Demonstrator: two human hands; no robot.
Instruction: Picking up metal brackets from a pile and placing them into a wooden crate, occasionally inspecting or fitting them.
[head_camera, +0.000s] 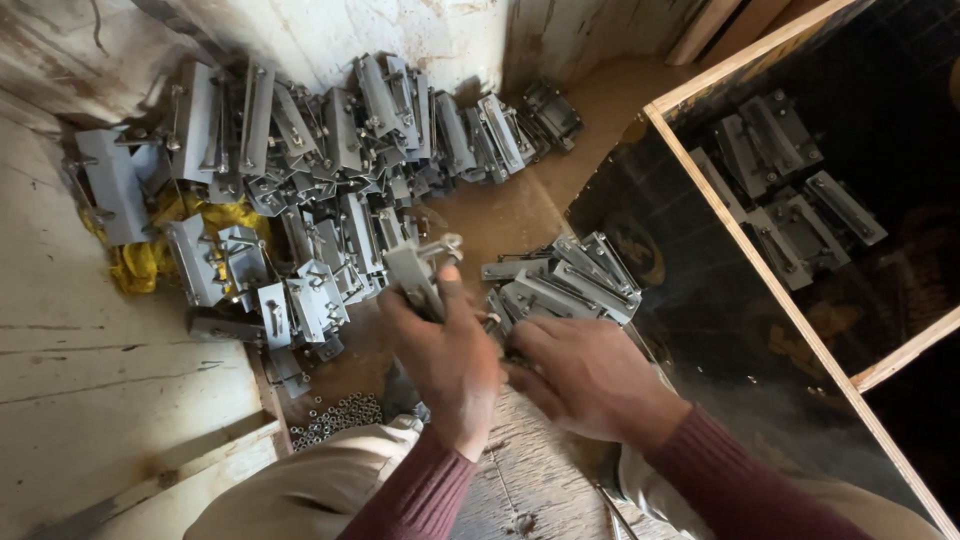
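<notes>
A large heap of grey metal bracket assemblies lies on the floor against the wall, with a smaller stack beside a dark wood-framed crate and loose steel nuts nearby. The left hand is closed around one grey bolted metal bracket, raised above the floor; the right hand rests knuckles-up, fingers curled, at the smaller stack, and its hold cannot be determined.

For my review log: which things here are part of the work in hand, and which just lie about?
In hand:
left hand gripping a grey metal bracket
right hand on the small bracket stack
big bracket pile
heap of nuts

Lying about:
yellow cloth
brackets in the wooden crate
</notes>
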